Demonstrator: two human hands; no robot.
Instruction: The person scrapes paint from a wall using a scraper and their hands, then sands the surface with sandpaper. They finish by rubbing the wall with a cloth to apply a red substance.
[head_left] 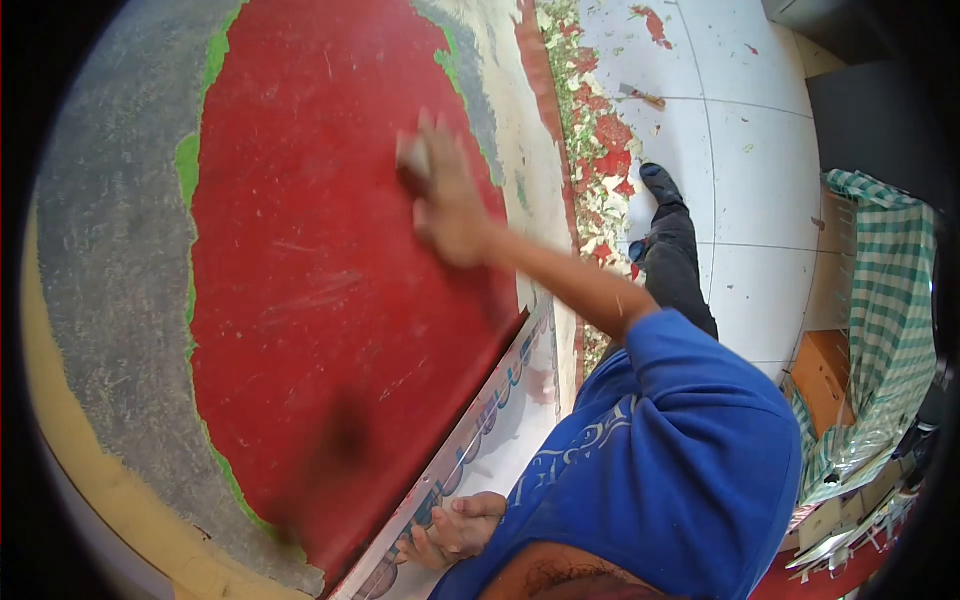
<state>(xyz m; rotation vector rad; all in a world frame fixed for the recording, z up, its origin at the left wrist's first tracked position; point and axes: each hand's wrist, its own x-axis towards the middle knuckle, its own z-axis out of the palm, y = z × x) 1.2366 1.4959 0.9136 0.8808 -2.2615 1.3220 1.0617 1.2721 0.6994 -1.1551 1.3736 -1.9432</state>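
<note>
My right hand [455, 200] reaches out over a red painted surface [300, 230]. It is blurred by motion, with its fingers closed around a small greyish-white object [414, 157] whose kind I cannot make out. Pale scuffs and specks mark the red paint, and ragged bright green edges [188, 168] border it. Close to my chest, my left hand [462, 530] has curled fingers beside a pale printed strip [490, 420] along the red surface's edge. Whether anything is inside those fingers is hidden.
Bare grey surface [110, 330] flanks the red paint. Red, green and cream paint flakes [605, 150] litter the white tiled floor [760, 180] near my foot [660, 183]. A scraper-like tool [642, 97] lies there too. At right hangs a green checked cloth [885, 290] near an orange-brown panel [825, 375].
</note>
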